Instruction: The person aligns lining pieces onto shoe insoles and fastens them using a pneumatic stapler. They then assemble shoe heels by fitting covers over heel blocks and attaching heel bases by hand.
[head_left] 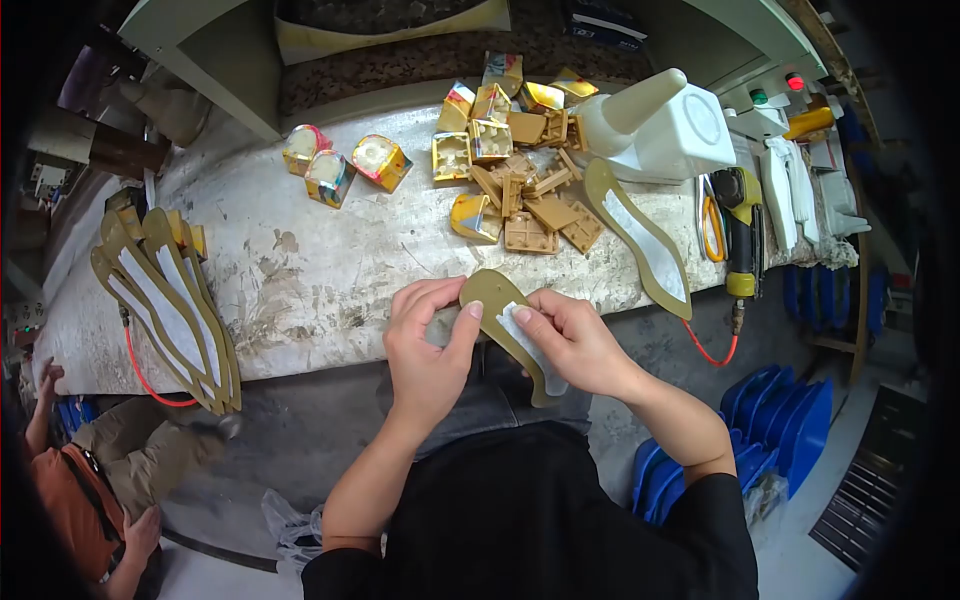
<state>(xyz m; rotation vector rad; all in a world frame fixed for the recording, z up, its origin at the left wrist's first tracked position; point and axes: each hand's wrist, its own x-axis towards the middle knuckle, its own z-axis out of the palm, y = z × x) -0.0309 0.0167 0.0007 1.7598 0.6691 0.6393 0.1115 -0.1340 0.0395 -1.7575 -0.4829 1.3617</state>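
Over the bench's front edge, both my hands hold an olive-green shoe sole (491,290) with a pale patch along its middle. My left hand (425,345) pinches its wide end, thumb on top and fingers partly hidden. My right hand (580,345) grips it around the middle, the thumb pressing on the pale patch. A similar single sole (640,240) lies to the right, its narrow end at the bench edge. At the left, several more soles (165,310) are stacked, overlapping, with pale patches facing up.
Tan blocks (530,235) and colourful cups (470,218) are heaped mid-bench (300,260). Three cups (380,163) stand left of them. A white bottle (675,130), yellow-black power tool (740,220) and orange-handled scissors (712,230) are at right. Blue racks (775,420) stand below; another person (85,500) sits lower left.
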